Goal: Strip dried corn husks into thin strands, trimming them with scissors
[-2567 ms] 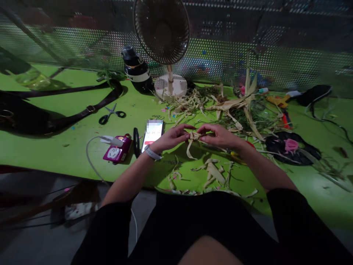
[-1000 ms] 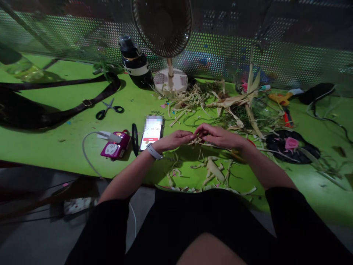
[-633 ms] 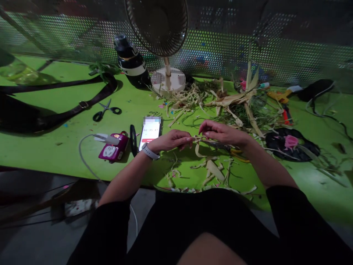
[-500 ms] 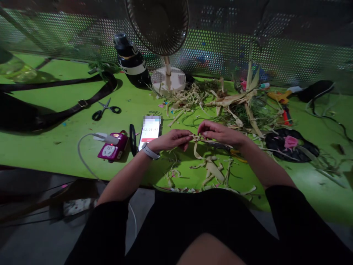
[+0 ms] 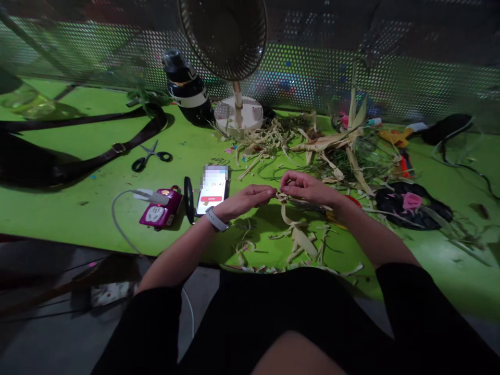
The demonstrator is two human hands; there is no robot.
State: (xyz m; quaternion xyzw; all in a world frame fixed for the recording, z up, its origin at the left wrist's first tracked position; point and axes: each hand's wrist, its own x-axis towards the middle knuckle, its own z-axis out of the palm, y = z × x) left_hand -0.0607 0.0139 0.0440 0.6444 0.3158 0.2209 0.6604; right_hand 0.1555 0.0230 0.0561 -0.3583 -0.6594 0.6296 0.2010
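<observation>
Between my hands, above the green table, is a pale dried husk strip [image 5: 285, 211] that looks knotted at the top and hangs down in a tail. My left hand [image 5: 252, 198], with a watch at the wrist, pinches it from the left, fingers pressed together. From the right, my right hand [image 5: 308, 187] grips the same strip with curled fingers. Its exact finger contact is too small to make out. Below the hands lie cut husk scraps [image 5: 302, 240]. A tool with yellow handles [image 5: 336, 219] sits partly hidden under my right forearm.
Left of my hands are a lit phone [image 5: 213, 190], a purple power adapter [image 5: 161, 208] and black-handled scissors [image 5: 150, 155]. Behind stand a fan [image 5: 238, 112], a dark bottle [image 5: 187, 88] and a heap of dried husks [image 5: 336, 143]. A glue gun [image 5: 396, 135] and pink flower [image 5: 412, 201] lie right.
My left hand has shifted slightly right, closer to my right hand, and its fingers lie flatter together. The knotted top of the strip has moved slightly right with the hands.
</observation>
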